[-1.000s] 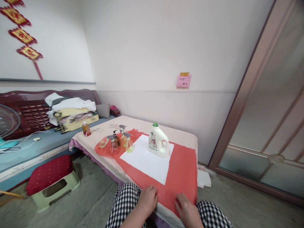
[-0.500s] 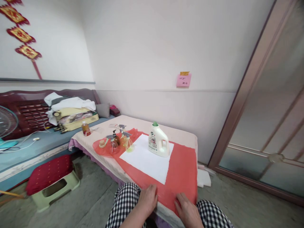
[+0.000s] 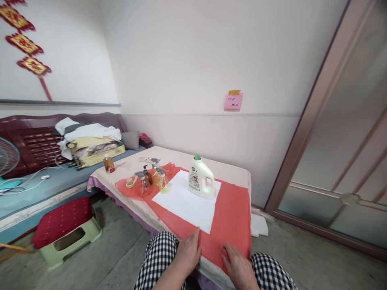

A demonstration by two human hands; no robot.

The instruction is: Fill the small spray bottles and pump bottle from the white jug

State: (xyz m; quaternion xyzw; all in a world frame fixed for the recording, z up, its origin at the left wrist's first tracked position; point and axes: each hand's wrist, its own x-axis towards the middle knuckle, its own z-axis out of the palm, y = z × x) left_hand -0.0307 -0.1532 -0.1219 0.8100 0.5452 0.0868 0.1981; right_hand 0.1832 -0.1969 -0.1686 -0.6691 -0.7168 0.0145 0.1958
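My left hand (image 3: 189, 251) lies flat on the near edge of a red cloth (image 3: 231, 213) that covers a low table (image 3: 236, 174); its fingers are stretched out and hold nothing. My right hand (image 3: 238, 266) rests palm down beside it on the same edge, fingers loosely spread. A white sheet (image 3: 187, 201) lies on the cloth beyond my hands. A white detergent jug (image 3: 201, 178) with a green cap stands on its far corner. Several small spray bottles (image 3: 151, 179) stand at the left of the sheet.
A small amber bottle (image 3: 108, 164) stands at the table's far left corner. A red-cushioned stool (image 3: 65, 231) is on the floor at left, by a blue bench (image 3: 33, 193) piled with folded bedding (image 3: 90, 143). A fan (image 3: 7, 159) is far left, a sliding door (image 3: 341, 153) at right.
My left hand's fingers have slid a little forward on the red cloth. The view has drifted slightly; nothing on the table has moved.
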